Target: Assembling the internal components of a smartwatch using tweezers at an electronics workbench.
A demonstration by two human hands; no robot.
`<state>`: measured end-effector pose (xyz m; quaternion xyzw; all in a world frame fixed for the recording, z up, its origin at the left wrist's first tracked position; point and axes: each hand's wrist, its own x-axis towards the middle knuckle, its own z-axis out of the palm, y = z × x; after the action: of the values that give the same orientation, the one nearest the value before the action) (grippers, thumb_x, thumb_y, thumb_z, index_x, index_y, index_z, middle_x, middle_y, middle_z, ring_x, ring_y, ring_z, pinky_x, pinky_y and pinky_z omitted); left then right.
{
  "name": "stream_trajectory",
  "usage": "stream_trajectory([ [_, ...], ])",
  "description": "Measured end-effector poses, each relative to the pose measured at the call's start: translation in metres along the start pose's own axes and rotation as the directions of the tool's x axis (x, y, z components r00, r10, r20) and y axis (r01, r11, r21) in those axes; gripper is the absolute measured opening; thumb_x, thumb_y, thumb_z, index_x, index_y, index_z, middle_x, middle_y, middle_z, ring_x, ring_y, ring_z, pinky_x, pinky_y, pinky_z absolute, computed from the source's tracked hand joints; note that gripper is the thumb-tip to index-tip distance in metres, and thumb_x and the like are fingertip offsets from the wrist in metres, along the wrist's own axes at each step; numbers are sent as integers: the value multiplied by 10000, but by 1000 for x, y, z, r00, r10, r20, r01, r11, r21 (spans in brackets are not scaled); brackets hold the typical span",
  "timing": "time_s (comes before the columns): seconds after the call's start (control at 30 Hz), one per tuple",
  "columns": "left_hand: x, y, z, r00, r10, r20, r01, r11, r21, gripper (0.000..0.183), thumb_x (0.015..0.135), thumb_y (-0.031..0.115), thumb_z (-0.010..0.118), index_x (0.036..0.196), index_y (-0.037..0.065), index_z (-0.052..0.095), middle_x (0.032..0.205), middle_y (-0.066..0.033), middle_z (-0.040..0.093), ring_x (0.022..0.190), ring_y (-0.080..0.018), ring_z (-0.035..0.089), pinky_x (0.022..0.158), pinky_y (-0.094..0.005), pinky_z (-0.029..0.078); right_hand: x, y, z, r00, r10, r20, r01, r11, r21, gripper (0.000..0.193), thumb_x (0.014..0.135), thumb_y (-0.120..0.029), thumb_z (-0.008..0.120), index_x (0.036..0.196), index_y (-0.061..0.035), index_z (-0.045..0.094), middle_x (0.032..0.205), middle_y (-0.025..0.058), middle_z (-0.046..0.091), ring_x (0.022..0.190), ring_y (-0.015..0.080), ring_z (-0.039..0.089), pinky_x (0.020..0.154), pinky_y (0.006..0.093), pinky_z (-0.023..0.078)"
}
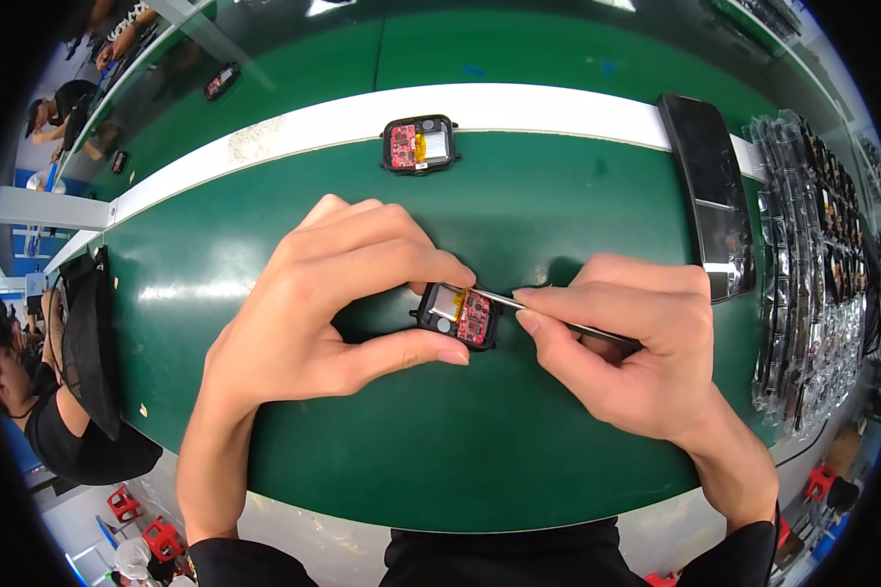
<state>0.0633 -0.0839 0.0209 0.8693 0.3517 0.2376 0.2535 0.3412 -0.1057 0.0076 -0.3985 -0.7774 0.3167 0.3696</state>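
Note:
Between the thumb and fingers of my left hand (pixel 338 303) is an open smartwatch case (pixel 443 327), black, held by its edges just above the green table. Inside it show a silvery battery, yellow tape and a red circuit board. My right hand (pixel 636 338) pinches a thin metal tweezers-like tool (pixel 587 331). Its tip meets the upper edge of the case, beside the yellow tape and my left fingertip. Whether the tip grips anything is too small to tell.
Farther back, a second open smartwatch case (pixel 419 145) lies against the white ledge (pixel 558 110). A black phone-like slab (pixel 710 196) rests at the right, beside stacked clear plastic trays (pixel 803 284) of parts. At the left sits a person (pixel 73 430) next to a dark mesh chair back (pixel 93 342).

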Motion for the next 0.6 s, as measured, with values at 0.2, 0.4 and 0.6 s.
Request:
stream_trajectory([
  [0.2, 6, 9, -2, 999, -31, 8, 30, 999, 17, 543, 678, 279, 1034, 1127, 68, 815, 965, -35, 758, 791, -213, 622, 777, -353, 417, 0, 3, -5, 987, 69, -143, -46, 986, 162, 140, 868, 30, 839, 1007, 13, 850, 679, 41, 652, 496, 59, 524, 450, 270, 362],
  [0.4, -2, 13, 5, 998, -55, -26, 58, 993, 107, 499, 653, 273, 1012, 1064, 77, 806, 830, -19, 657, 757, -212, 593, 749, -365, 403, 3, 6, 0, 982, 83, -172, -43, 973, 228, 93, 942, -52, 801, 1015, -1, 827, 754, 131, 703, 588, 211, 656, 550, 348, 493],
  [0.6, -2, 6, 12, 992, -99, -75, 101, 995, 23, 475, 584, 237, 1015, 974, 67, 803, 773, -16, 664, 692, -176, 582, 735, -336, 408, 0, 10, 5, 966, 87, -243, -1, 943, 333, 143, 970, -53, 801, 1086, 24, 832, 797, 111, 718, 624, 159, 650, 561, 329, 491],
])
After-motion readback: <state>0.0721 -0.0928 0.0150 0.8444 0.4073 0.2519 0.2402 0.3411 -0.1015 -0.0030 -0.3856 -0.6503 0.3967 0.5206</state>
